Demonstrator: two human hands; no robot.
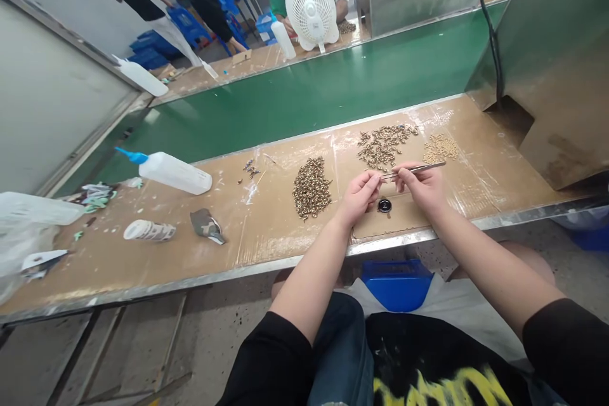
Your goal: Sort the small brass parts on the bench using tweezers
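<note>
My right hand (425, 189) is closed around a pair of metal tweezers (432, 166), whose tips point left. Thumb and fingertips of my left hand (358, 196) are pinched together at those tips; whatever is between them is too small to make out. Just below both hands, a small round black dish with dark contents (384, 205) sits on a piece of cardboard (368, 226). Beyond them lies a spread of small gold-coloured metal parts (386, 146), with tiny beige pieces (440, 148) to its right. A denser pile of gold-coloured parts (311, 189) is left of my left hand.
On the left of the cardboard-covered bench stand a blue-tipped squeeze bottle (176, 172) and a small white tub (149, 231), both lying tilted. A green conveyor belt (285, 104) runs behind. Across it, a person sits behind a white fan (311, 9). A metal housing (556, 57) rises at right.
</note>
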